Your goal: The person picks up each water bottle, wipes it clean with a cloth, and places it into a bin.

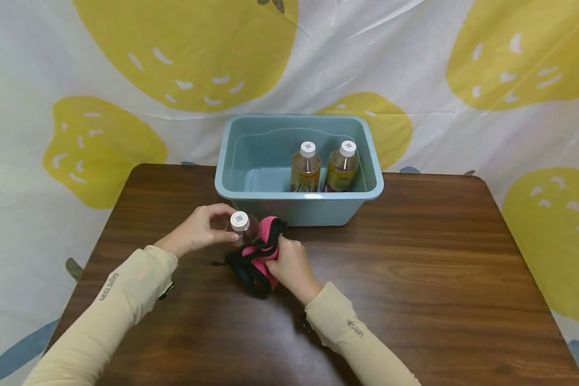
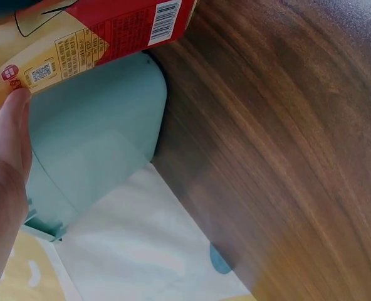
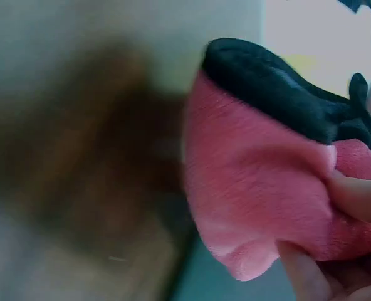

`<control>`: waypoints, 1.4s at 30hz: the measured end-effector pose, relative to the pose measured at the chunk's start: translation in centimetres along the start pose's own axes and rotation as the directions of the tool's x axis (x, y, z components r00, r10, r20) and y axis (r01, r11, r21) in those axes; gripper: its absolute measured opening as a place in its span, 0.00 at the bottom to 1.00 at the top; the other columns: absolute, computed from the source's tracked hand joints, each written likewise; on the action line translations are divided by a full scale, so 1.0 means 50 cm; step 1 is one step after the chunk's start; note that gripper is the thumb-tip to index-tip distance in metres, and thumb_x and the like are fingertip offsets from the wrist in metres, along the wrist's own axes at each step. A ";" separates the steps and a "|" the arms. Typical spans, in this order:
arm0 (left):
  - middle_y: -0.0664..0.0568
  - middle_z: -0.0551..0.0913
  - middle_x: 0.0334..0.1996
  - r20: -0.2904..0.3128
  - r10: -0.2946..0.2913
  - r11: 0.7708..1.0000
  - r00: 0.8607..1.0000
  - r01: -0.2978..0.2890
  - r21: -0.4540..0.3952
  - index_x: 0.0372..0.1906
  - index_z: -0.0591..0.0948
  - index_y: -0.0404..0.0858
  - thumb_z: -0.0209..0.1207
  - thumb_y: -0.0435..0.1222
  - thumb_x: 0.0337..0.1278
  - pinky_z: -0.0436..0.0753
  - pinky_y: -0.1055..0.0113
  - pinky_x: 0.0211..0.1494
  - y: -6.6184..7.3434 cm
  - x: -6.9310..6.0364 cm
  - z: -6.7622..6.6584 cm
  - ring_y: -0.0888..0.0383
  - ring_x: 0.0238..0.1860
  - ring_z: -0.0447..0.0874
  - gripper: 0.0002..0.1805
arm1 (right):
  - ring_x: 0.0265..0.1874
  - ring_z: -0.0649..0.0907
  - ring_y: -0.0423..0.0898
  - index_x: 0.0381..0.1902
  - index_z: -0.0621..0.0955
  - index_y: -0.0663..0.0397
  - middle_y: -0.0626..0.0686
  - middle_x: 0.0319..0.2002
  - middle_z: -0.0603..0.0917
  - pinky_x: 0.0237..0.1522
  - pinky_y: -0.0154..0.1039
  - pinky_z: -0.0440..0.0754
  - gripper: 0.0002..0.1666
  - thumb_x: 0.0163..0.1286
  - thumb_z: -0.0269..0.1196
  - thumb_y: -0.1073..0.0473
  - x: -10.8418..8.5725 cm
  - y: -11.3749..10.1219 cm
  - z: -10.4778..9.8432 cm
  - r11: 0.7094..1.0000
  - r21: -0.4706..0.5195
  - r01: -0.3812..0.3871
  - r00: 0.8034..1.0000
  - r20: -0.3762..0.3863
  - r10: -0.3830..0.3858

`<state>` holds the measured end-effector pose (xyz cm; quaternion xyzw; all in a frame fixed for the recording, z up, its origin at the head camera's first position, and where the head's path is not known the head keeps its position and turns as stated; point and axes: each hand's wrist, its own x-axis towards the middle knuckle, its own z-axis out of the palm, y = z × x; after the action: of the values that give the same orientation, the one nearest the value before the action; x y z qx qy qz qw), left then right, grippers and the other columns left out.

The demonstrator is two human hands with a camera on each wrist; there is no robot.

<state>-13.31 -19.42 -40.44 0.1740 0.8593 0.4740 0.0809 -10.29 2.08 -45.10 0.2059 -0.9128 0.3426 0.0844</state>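
Note:
In the head view, my left hand (image 1: 198, 231) grips a clear bottle (image 1: 240, 221) with a white cap, held upright in front of the blue bin. The left wrist view shows the bottle's red and yellow label (image 2: 126, 45) with a finger along it. My right hand (image 1: 293, 266) pinches a folded pink cloth (image 1: 269, 229) with black edging, close against the bottle's right side. Up close in the right wrist view, the pink cloth (image 3: 254, 169) bunches between thumb and fingers. The cloth hides the lower part of the bottle in the head view.
The blue bin (image 1: 296, 210) stands at the table's back edge. Two capped bottles, one on the left (image 1: 305, 170) and one on the right (image 1: 341, 169), stand in its right half. Behind the brown wooden table (image 1: 415, 268) hangs a lemon-patterned cloth (image 1: 366, 64).

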 end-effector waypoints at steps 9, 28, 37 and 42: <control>0.45 0.81 0.37 0.017 -0.012 1.000 1.000 0.012 0.001 0.43 0.79 0.33 0.69 0.32 0.38 0.76 0.56 0.47 0.004 -0.002 0.003 0.52 0.41 0.77 0.20 | 0.20 0.82 0.57 0.18 0.73 0.54 0.57 0.17 0.81 0.16 0.46 0.74 0.12 0.42 0.68 0.60 -0.021 0.043 0.045 0.994 -0.072 -0.084 0.992 0.090 0.090; 0.44 0.81 0.36 0.013 0.016 1.000 1.000 -0.016 -0.019 0.42 0.79 0.32 0.66 0.25 0.39 0.76 0.55 0.48 -0.007 0.004 -0.004 0.52 0.40 0.77 0.18 | 0.20 0.77 0.43 0.24 0.80 0.51 0.48 0.21 0.77 0.21 0.38 0.72 0.11 0.47 0.71 0.54 0.023 -0.046 -0.053 0.996 0.042 0.073 0.987 -0.144 -0.066; 0.44 0.80 0.36 0.024 0.008 1.000 1.000 -0.008 -0.009 0.42 0.80 0.33 0.65 0.26 0.42 0.75 0.54 0.50 -0.010 0.005 -0.006 0.50 0.41 0.77 0.16 | 0.22 0.79 0.45 0.24 0.79 0.52 0.48 0.22 0.78 0.22 0.39 0.75 0.11 0.50 0.69 0.53 0.038 -0.065 -0.068 0.999 0.002 0.045 0.997 -0.062 -0.045; 0.44 0.80 0.36 0.024 0.006 1.000 1.000 -0.005 -0.027 0.42 0.79 0.32 0.66 0.25 0.40 0.76 0.53 0.48 -0.005 0.006 -0.005 0.49 0.40 0.77 0.17 | 0.21 0.80 0.47 0.22 0.77 0.53 0.50 0.20 0.79 0.22 0.40 0.75 0.11 0.47 0.70 0.57 0.032 -0.055 -0.062 1.000 0.001 0.017 0.999 -0.039 -0.017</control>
<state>-13.73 -19.62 -40.52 0.1810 0.8514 0.4835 0.0922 -10.50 1.71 -40.68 0.2070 -0.9090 0.3462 0.1050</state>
